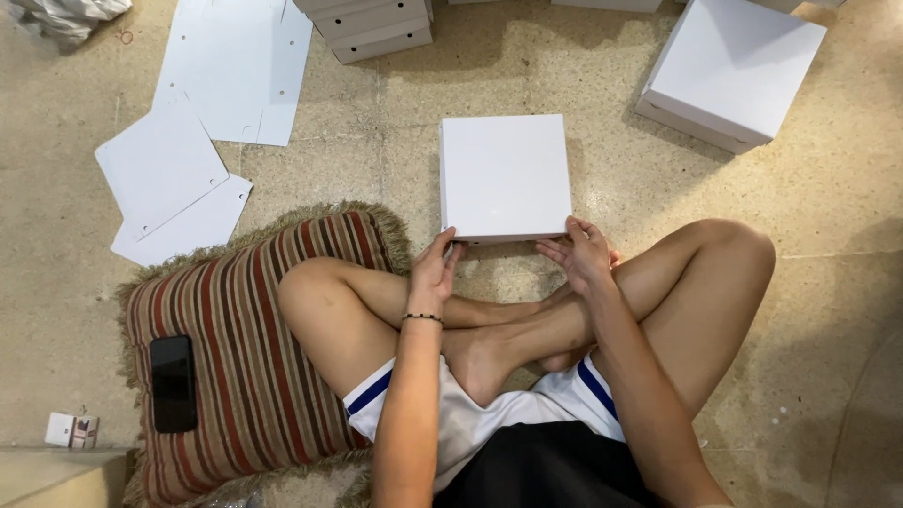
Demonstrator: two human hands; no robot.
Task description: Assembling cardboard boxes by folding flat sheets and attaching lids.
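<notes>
Both hands, left hand (pixel 435 266) and right hand (pixel 583 252), grip the white box's (pixel 505 176) near edge.

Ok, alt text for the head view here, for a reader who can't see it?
Seen from above, a person sitting cross-legged on a stone floor holds the near edge of a square white box with the left hand and right hand. A striped cushion with a black phone lies at their left; flat white sheets and other white boxes lie beyond.

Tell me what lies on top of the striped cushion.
A black phone lies flat on the striped cushion, near its left edge. The person's leg covers the cushion's right part, so anything under it is hidden.
</notes>
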